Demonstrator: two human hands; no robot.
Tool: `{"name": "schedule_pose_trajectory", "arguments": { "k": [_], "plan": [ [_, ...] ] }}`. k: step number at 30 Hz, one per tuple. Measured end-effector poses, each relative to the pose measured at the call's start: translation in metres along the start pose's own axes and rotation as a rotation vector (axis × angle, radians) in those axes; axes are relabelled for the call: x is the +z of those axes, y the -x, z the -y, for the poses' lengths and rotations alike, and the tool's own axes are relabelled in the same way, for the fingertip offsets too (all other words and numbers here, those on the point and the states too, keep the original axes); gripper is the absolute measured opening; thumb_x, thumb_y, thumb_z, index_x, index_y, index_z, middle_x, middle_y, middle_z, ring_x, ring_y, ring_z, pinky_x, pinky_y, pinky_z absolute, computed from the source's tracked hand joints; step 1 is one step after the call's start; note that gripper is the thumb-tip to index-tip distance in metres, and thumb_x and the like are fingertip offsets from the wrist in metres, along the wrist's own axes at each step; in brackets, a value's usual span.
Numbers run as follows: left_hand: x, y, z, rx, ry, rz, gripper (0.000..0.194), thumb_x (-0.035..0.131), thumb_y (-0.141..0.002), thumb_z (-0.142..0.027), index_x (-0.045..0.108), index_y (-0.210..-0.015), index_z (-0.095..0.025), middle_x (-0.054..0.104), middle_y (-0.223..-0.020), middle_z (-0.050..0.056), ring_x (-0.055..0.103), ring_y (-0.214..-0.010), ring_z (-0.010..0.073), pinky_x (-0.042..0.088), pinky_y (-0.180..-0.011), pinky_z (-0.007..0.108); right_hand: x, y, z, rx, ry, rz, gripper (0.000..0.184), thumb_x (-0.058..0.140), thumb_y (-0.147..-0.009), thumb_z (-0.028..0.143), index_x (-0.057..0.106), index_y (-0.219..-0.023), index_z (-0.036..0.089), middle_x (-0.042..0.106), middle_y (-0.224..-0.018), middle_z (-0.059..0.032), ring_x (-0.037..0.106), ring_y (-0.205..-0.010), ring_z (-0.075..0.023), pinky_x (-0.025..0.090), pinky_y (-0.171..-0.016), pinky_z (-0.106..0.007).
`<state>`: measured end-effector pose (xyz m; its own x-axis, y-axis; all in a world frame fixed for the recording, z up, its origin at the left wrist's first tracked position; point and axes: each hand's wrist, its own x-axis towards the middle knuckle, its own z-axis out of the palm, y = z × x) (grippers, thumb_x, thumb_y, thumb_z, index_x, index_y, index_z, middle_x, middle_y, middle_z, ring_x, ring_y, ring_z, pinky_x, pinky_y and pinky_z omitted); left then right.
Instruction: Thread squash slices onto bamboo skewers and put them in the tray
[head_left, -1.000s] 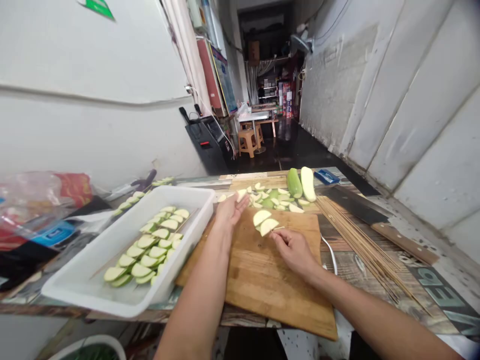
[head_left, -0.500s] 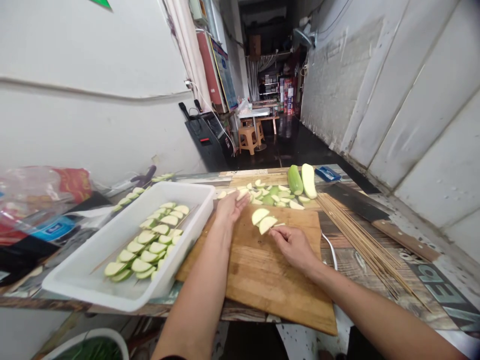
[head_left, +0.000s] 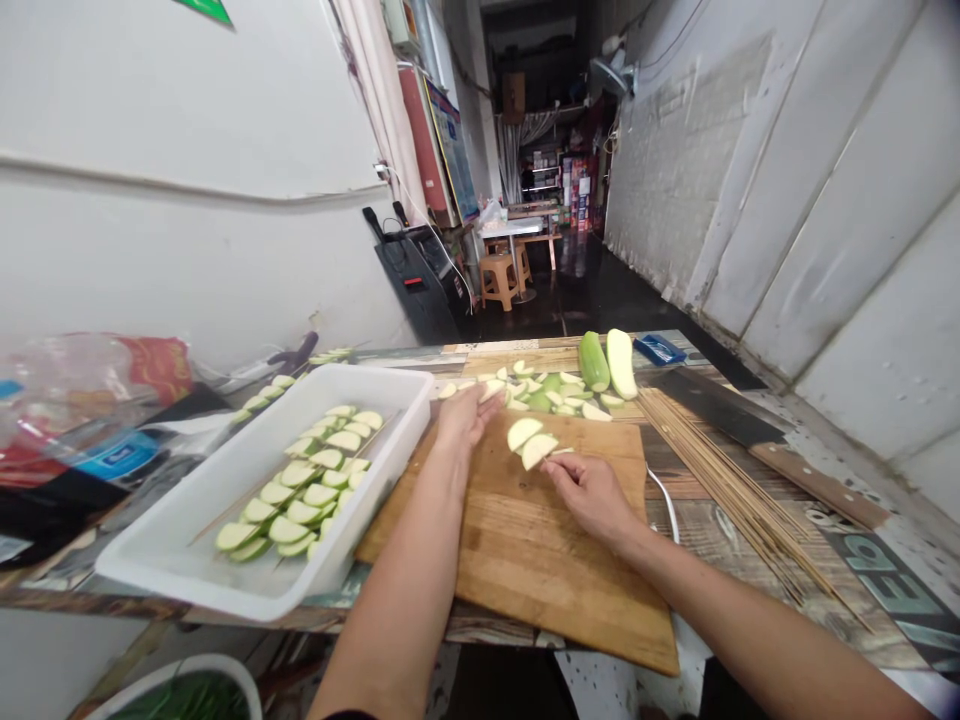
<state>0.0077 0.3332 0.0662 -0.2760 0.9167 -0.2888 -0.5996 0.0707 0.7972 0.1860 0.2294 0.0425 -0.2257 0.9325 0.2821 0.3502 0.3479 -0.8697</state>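
Observation:
My right hand (head_left: 589, 490) rests on the wooden cutting board (head_left: 540, 545), pinching a thin skewer threaded with two pale vegetable slices (head_left: 529, 442). My left hand (head_left: 465, 412) reaches past the board's far left corner and picks at a slice (head_left: 491, 389) from the loose pile of cut slices (head_left: 547, 395). Two halves of a green gourd (head_left: 607, 362) lie behind the pile.
A white tray (head_left: 187, 560) left of the board holds several skewered slices. A bundle of bamboo skewers (head_left: 720, 470) and a cleaver (head_left: 750, 435) lie to the right. Plastic bags (head_left: 82, 400) sit far left, a blue object (head_left: 656, 349) behind.
My left hand has closed its fingers on a slice at the pile's edge. My right hand stays put with the skewer. The view shifted slightly.

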Motion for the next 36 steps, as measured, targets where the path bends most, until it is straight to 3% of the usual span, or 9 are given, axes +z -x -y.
{"name": "schedule_pose_trajectory", "arguments": {
  "k": [12, 27, 36],
  "plan": [
    [-0.0004, -0.0017, 0.0001, 0.002, 0.02, -0.04, 0.012, 0.059, -0.072, -0.003, 0.051, -0.079, -0.008, 0.063, -0.08, 0.012, 0.064, -0.08, 0.0236, 0.055, -0.067, 0.031, 0.0005, 0.0008, -0.0012, -0.006, 0.015, 0.007, 0.028, 0.043, -0.082, 0.026, 0.064, -0.067, 0.016, 0.058, -0.061, 0.0004, 0.05, -0.059, -0.0131, 0.037, -0.056, -0.021],
    [-0.0017, -0.003, 0.0023, -0.006, -0.014, -0.007, 0.012, 0.058, -0.073, -0.005, 0.053, -0.084, -0.007, 0.064, -0.082, 0.015, 0.065, -0.077, 0.0228, 0.056, -0.066, 0.032, 0.0004, 0.0004, -0.0001, 0.015, 0.023, 0.015, 0.028, 0.042, -0.082, 0.027, 0.063, -0.066, 0.016, 0.061, -0.065, -0.0006, 0.053, -0.061, -0.0144, 0.038, -0.059, -0.022],
    [-0.0013, -0.0025, 0.0048, 0.008, -0.062, 0.034, 0.004, 0.055, -0.075, -0.004, 0.053, -0.077, -0.007, 0.063, -0.082, 0.014, 0.064, -0.079, 0.0225, 0.056, -0.066, 0.03, -0.0001, -0.0006, 0.0, 0.002, 0.029, 0.007, 0.028, 0.042, -0.081, 0.026, 0.063, -0.064, 0.016, 0.059, -0.061, -0.0002, 0.051, -0.059, -0.0137, 0.036, -0.057, -0.021]
  ]
}}
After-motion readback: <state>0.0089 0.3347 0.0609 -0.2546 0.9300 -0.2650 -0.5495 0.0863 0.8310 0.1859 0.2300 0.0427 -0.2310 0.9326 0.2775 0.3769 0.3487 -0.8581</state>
